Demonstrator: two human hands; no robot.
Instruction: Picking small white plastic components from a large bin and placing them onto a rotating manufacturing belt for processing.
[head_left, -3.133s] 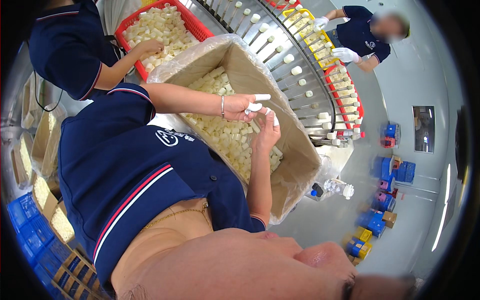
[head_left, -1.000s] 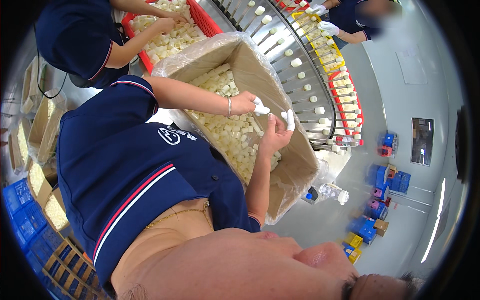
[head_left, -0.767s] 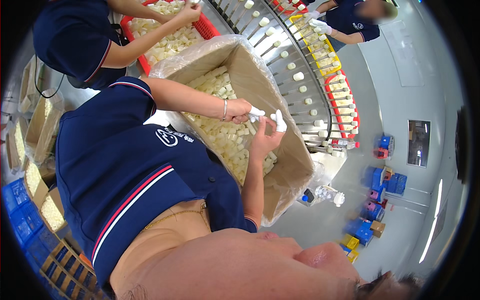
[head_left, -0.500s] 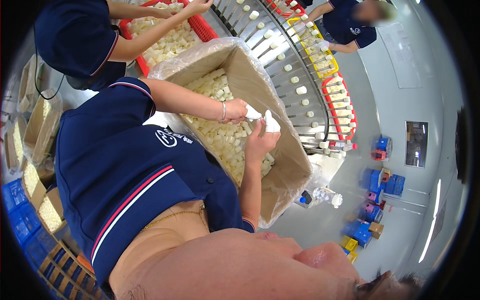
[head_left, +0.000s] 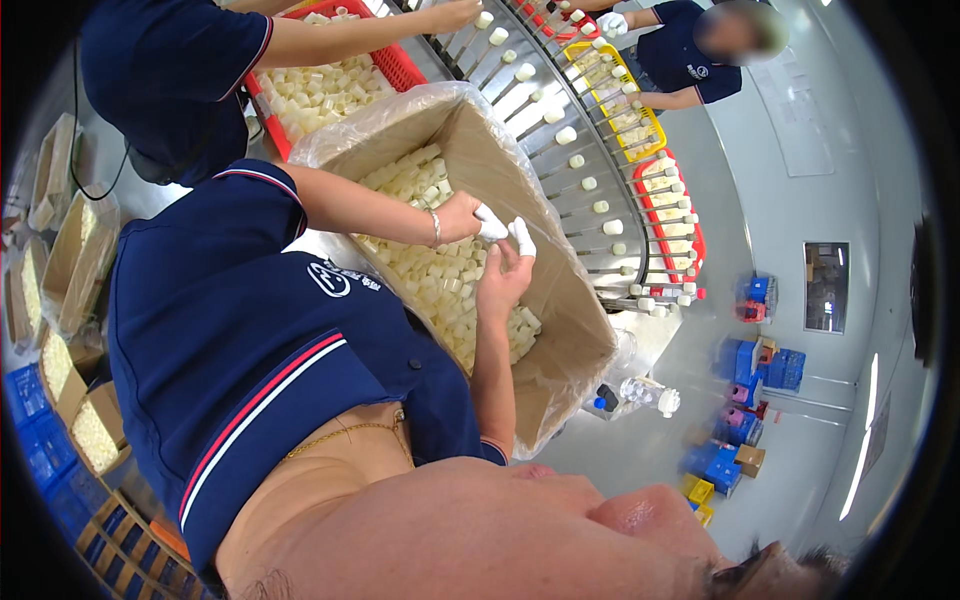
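My left hand [head_left: 463,218], with a bracelet at its wrist, hangs over a large lined cardboard box [head_left: 572,325]. White covers wrap its fingertips, which are pinched together. Just beside it, my right hand [head_left: 505,280] comes up from below, its white-covered fingertips also closed and almost touching the left ones. Whatever lies between the fingers, if anything, is too small to make out. Beneath both hands, a heap of short cream-white cylindrical pieces [head_left: 430,270] fills part of the box.
Beyond the box runs a curved machine with rows of thin rods tipped by white pieces [head_left: 566,135]. A red basket [head_left: 400,68], a yellow basket [head_left: 655,140] and another red basket [head_left: 695,240] hold similar pieces. Co-workers stand upper left and upper right. A clear bottle [head_left: 640,390] stands near the box's right corner.
My hands have shifted slightly left over the box, fingertips still close. The upper-left co-worker's hand has moved right towards the rods. The upper-right co-worker's gloved hand has risen. The view has shifted slightly.
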